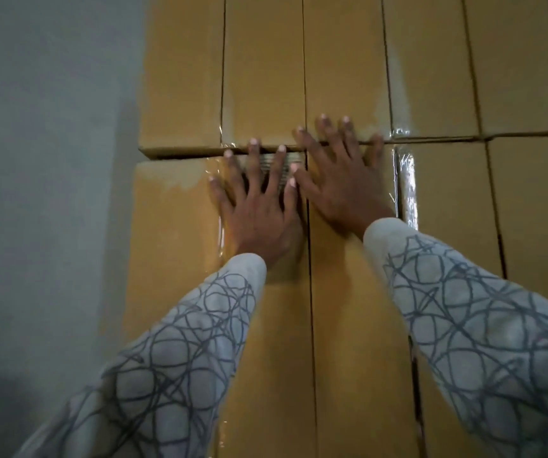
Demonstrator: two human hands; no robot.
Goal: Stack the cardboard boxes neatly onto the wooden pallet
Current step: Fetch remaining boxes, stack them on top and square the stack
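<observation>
Squaring near boxes (348,309) w/ far row (262,77) | my L hand (259,209) + R hand (342,183) flat on top, fingers (254,160) straight, gripping nothing | pallet not visible | should push evenly w/ both palms, close seam gap (180,157)

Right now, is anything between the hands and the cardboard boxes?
No, nothing visible. The left hand and right hand lie flat directly on the near boxes, fingers reaching the far row.
</observation>
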